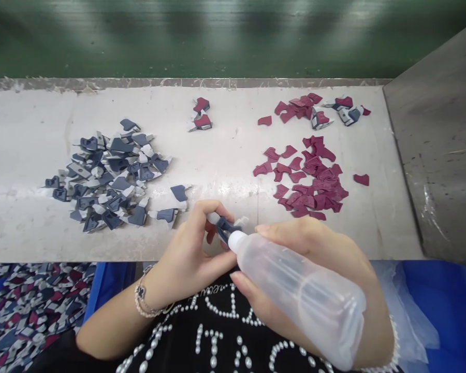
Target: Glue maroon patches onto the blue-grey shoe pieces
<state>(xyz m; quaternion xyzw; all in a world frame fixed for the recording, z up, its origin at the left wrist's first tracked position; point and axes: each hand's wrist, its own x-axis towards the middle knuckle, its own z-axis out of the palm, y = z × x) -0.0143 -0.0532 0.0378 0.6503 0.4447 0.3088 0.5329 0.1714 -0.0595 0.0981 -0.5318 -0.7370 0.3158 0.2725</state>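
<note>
Broadly, a pale worktable (31,129) spans the view, with a grey metal panel (438,150) rising at its right end and a blue bin (112,280) of mixed cut pieces below its front edge on the left. On the table's left lies a heap of navy-and-grey cut pieces (108,178); on the right, well apart from it, a spread of maroon cut pieces (310,178), with a smaller maroon cluster (299,106) behind it and a few joined pieces (201,116) near the back centre. At the front edge, the right hand (326,259) wraps its fingers around a translucent squeeze bottle (303,295), whose white nozzle touches a small navy piece (226,228). The left hand (190,254) pinches that piece between thumb and curled fingers, just above the table's front edge. A beaded bracelet (144,300) circles the left wrist.
</note>
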